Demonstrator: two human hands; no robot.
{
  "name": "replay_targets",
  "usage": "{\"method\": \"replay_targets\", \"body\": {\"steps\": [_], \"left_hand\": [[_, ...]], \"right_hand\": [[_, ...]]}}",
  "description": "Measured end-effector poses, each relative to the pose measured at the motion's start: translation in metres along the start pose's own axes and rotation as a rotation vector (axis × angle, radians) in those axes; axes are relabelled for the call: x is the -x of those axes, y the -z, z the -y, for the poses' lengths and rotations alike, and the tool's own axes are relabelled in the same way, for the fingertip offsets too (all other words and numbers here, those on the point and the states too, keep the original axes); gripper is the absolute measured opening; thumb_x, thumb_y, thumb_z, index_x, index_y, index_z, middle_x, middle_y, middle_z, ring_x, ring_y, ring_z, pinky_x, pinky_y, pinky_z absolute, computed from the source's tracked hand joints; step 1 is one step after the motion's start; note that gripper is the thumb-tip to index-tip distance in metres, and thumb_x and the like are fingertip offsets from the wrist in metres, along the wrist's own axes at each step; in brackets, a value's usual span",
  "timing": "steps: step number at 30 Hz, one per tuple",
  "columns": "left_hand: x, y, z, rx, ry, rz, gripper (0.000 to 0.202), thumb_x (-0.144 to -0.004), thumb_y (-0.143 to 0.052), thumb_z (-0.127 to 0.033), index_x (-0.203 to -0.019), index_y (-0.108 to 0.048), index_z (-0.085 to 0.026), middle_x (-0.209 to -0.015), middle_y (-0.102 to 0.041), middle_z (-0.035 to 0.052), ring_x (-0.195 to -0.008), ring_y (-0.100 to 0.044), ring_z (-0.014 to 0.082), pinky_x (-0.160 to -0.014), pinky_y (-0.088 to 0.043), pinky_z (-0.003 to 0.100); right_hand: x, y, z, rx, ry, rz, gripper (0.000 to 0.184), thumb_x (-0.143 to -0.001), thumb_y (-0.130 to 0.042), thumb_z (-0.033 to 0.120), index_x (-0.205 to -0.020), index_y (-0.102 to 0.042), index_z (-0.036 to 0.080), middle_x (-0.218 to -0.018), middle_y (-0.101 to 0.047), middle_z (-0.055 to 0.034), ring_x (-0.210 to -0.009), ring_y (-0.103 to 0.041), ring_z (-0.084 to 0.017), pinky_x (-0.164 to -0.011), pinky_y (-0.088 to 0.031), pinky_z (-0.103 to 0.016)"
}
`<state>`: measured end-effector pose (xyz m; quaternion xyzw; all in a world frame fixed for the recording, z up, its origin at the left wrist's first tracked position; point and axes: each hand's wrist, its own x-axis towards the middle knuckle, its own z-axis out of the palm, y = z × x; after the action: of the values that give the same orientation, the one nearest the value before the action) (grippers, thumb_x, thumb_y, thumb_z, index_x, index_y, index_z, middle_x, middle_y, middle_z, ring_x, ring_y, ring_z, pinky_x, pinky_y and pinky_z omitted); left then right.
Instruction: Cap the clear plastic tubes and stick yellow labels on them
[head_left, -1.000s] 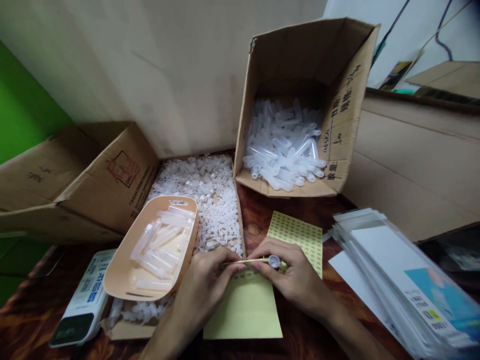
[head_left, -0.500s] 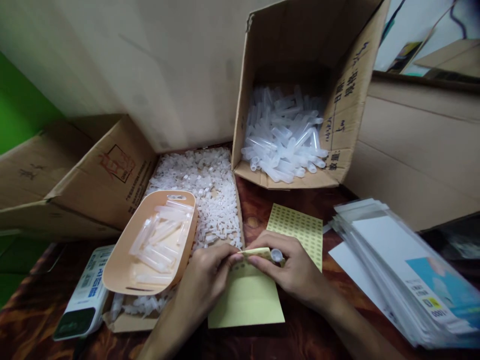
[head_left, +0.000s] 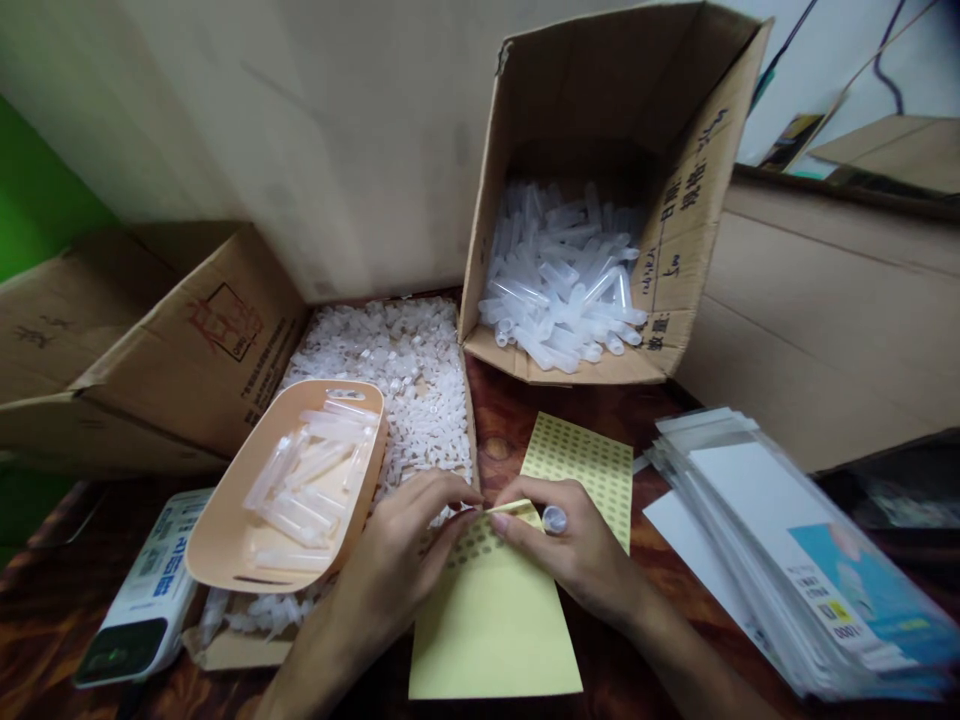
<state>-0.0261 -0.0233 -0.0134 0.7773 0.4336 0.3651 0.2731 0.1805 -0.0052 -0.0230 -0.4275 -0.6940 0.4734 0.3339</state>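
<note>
My left hand (head_left: 405, 545) and my right hand (head_left: 574, 550) meet over a yellow sticker sheet (head_left: 491, 625) lying on the wooden table. Both pinch at the sheet's folded-up top edge (head_left: 510, 512), fingertips almost touching. A small clear tube (head_left: 554, 519) is tucked between the fingers of my right hand. A second yellow sticker sheet (head_left: 581, 465) with rows of small dots lies just behind my right hand.
A peach tray (head_left: 225, 540) with clear tubes rests on a flat box of small white caps (head_left: 397, 375). A tilted carton (head_left: 675, 200) holds many clear tubes (head_left: 562, 290). Stacked printed sleeves (head_left: 795, 560) lie right; a white device (head_left: 139, 595) and cartons (head_left: 150, 340) lie left.
The sheet's top edge, held flat and edge-on a second ago, is now folded over and pinched at one point. My hands have drawn closer together. The view shifted slightly.
</note>
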Motion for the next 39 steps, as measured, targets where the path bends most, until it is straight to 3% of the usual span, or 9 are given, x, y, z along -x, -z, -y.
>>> {"method": "replay_targets", "body": {"steps": [7,21,27,33,39], "left_hand": [[0.0024,-0.0019,0.0015,0.046,-0.007,0.055,0.013,-0.095,-0.054,-0.009,-0.096,-0.062,-0.018,-0.089,-0.067,0.0032,-0.085,-0.065,0.0162,-0.075,-0.05,0.025],[0.0051,-0.004,0.0067,0.042,0.028,0.093,0.014,-0.099,-0.046,-0.012,-0.09,-0.055,-0.019,-0.085,-0.061,0.0026,-0.08,-0.058,0.0164,-0.071,-0.044,0.026],[0.0086,-0.0053,0.007,0.068,0.102,0.145,0.015,-0.1,-0.041,-0.013,-0.091,-0.051,-0.02,-0.089,-0.058,0.0026,-0.083,-0.056,0.0171,-0.074,-0.043,0.028],[0.0064,-0.003,0.0031,0.14,0.15,0.137,0.017,-0.103,-0.039,-0.019,-0.09,-0.049,-0.02,-0.087,-0.056,0.0017,-0.081,-0.054,0.0167,-0.074,-0.041,0.028],[0.0056,-0.0026,0.0047,0.203,0.116,0.112,0.014,-0.101,-0.039,-0.013,-0.091,-0.047,-0.02,-0.091,-0.053,0.0017,-0.085,-0.052,0.0167,-0.077,-0.041,0.028]], "right_hand": [[0.0008,-0.0023,0.0025,0.018,-0.011,0.022,0.016,-0.089,-0.065,0.027,-0.077,-0.071,0.017,-0.067,-0.067,0.001,-0.061,-0.058,-0.015,-0.057,-0.038,-0.024],[0.0013,-0.0032,0.0019,-0.018,-0.032,0.045,0.017,-0.088,-0.067,0.03,-0.078,-0.073,0.017,-0.068,-0.067,0.0002,-0.062,-0.058,-0.015,-0.058,-0.039,-0.024],[0.0021,-0.0025,0.0005,-0.1,-0.078,0.079,0.024,-0.088,-0.069,0.039,-0.081,-0.074,0.017,-0.072,-0.068,-0.0008,-0.067,-0.058,-0.016,-0.06,-0.04,-0.024],[0.0016,-0.0035,-0.0048,-0.307,-0.251,0.114,0.042,-0.088,-0.07,0.055,-0.08,-0.07,0.014,-0.066,-0.056,0.0013,-0.058,-0.048,-0.012,-0.052,-0.034,-0.022],[0.0011,-0.0046,-0.0072,-0.313,-0.326,0.063,0.049,-0.089,-0.065,0.062,-0.072,-0.062,0.016,-0.061,-0.051,0.0028,-0.053,-0.043,-0.011,-0.048,-0.031,-0.022]]}}
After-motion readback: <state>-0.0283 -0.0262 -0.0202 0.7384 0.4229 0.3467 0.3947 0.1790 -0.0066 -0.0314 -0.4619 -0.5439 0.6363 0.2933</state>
